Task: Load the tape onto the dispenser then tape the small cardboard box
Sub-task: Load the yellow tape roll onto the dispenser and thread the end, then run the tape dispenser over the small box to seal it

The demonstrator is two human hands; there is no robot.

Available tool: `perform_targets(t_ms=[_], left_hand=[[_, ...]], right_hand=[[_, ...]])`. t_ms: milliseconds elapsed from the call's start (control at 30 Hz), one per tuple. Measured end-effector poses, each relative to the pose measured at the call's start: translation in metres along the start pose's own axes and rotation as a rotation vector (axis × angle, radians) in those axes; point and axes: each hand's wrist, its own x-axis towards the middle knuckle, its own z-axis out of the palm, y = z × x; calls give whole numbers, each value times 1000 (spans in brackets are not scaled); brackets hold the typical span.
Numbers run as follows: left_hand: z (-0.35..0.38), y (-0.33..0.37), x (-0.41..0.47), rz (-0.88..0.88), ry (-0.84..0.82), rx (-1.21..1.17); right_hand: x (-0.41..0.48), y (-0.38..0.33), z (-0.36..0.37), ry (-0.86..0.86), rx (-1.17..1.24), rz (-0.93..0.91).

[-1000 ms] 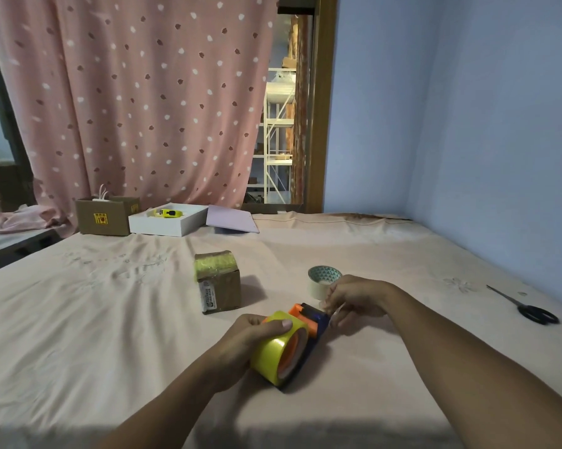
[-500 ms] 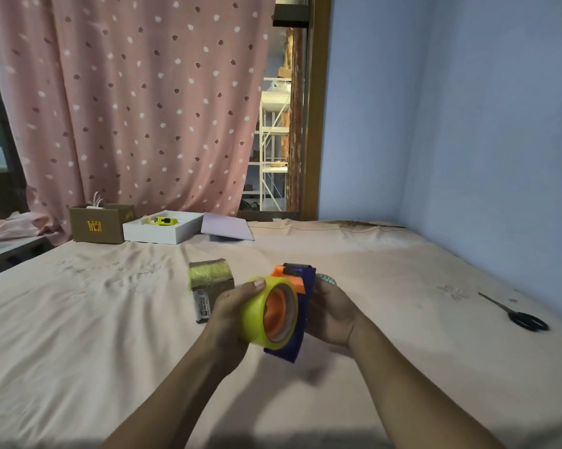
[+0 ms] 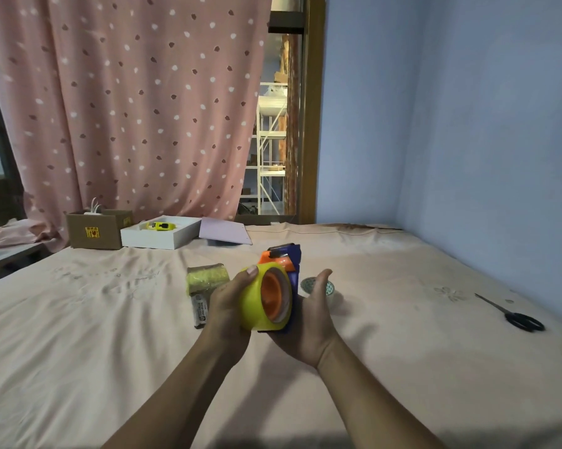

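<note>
Above the bed (image 3: 78, 319), I hold the dispenser (image 3: 293, 264) upright in both hands: left hand (image 3: 229, 303) wraps the yellow tape roll (image 3: 260, 303) seated on its orange hub, right hand (image 3: 312, 322) cups the blue frame from behind. Small cardboard box (image 3: 205, 286) rests just beyond my left hand; scissors (image 3: 516, 314) lie far right.

Scissors (image 3: 520, 315), white box (image 3: 163, 236), curtain (image 3: 127, 102)
</note>
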Motion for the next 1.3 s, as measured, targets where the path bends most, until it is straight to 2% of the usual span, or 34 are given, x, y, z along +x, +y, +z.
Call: perform_targets(t_ms=[133, 200, 300, 400, 500, 600, 667, 733, 800, 900, 1033, 1300], left_hand=[[-2, 2, 1, 15, -13, 55], [-10, 0, 0, -9, 16, 135], [-23, -1, 2, 17, 163, 297], [-40, 6, 3, 165, 378, 495], [-66, 20, 8, 299, 577, 682], [-94, 23, 28, 274, 632, 800], [-110, 21, 45, 130, 612, 811], [-118, 17, 55, -14, 512, 737], [-124, 12, 62, -86, 406, 684], [-120, 9, 64, -163, 298, 606], [-99, 0, 53, -217, 147, 595], [-79, 14, 40, -339, 25, 611]], right_hand=[[4, 2, 5, -51, -199, -62], [8, 2, 6, 6, -310, -59], [17, -3, 3, 239, -375, -66], [23, -12, 6, 390, -421, -65], [26, -27, 13, 438, -427, -104], [31, -40, 20, 396, -520, -139], [36, -46, 26, 370, -632, -143], [38, -49, 35, 369, -724, -142], [39, -51, 43, 358, -779, -136], [42, -58, 48, 349, -974, -137], [44, -76, 58, 290, -1433, -143], [47, -94, 80, 107, -2068, -141]])
